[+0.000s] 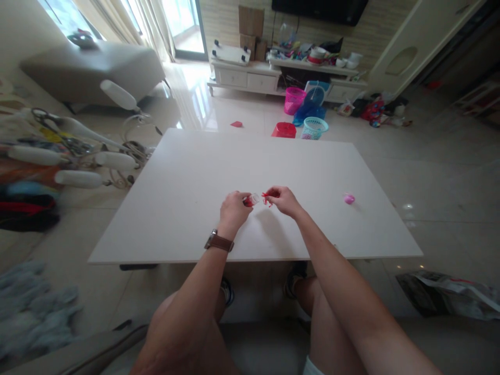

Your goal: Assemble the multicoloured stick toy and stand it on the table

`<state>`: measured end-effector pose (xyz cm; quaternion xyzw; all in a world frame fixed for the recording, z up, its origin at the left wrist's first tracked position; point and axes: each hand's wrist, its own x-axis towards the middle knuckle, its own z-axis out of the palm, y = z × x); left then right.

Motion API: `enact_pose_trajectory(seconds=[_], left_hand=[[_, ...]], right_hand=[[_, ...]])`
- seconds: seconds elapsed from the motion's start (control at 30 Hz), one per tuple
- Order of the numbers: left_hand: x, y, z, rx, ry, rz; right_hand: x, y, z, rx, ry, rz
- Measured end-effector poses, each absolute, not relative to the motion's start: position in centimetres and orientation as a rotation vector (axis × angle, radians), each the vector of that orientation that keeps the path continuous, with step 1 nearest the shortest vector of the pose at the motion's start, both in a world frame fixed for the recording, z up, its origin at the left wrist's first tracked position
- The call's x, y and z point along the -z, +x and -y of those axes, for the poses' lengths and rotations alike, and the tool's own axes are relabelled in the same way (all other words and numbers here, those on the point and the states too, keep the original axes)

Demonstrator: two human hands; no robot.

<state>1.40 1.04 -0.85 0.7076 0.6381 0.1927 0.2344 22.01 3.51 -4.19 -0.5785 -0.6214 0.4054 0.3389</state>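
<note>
Two things are held over the bench [219, 161]: a jar [253, 199], gripped by the left hand [234, 207], its long axis pointed right, toward red strands [265, 199] pinched by the right hand [285, 200].

Clear, glassy jar [254, 198]; smooth tabletop [234, 161]; glossy floor [195, 109]; leathery watchband [224, 244]

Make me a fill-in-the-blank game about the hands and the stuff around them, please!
1. The left hand holds a clear container; the right hand pinches strands coloured ___.
2. The watch strap is coloured ___.
3. A small pink thing lies on the white ___.

Missing words: red; brown; table.
</note>
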Motion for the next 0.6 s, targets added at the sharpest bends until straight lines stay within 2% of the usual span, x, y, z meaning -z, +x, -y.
enact_pose_trajectory(seconds=[0.07,0.27,0.4,0.6], left_hand=[[0.9,1.4,-1.0,-0.527,2.005,-1.739],[1.2,1.5,-1.0,-0.524,2.080,-1.740],[1.4,1.7,-1.0,-0.534,2.097,-1.726],[1.7,1.8,-1.2,-0.549,2.041,-1.675]], right_hand=[[3.6,21.7,-3.1,-1.008,-1.453,1.675],[2.3,20.6,-2.1,-0.598,-1.346,1.978],[2.1,20.1,-1.6,-0.575,-1.273,2.061],[1.8,19.5,-1.3,-0.723,-1.320,1.829]])
